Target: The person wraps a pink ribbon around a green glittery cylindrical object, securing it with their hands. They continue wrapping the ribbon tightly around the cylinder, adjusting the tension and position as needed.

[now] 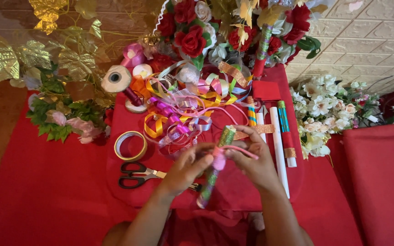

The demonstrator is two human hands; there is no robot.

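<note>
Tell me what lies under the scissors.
The black-handled scissors lie on red cloth. Their blade tips run beneath the left hand, so the tips are hidden.

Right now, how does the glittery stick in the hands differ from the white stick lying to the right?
The glittery stick is green, held tilted by the left hand and right hand, with pink ribbon across it. The white stick is plain, longer-looking, untouched on the red cloth. Both are slim rods.
</note>
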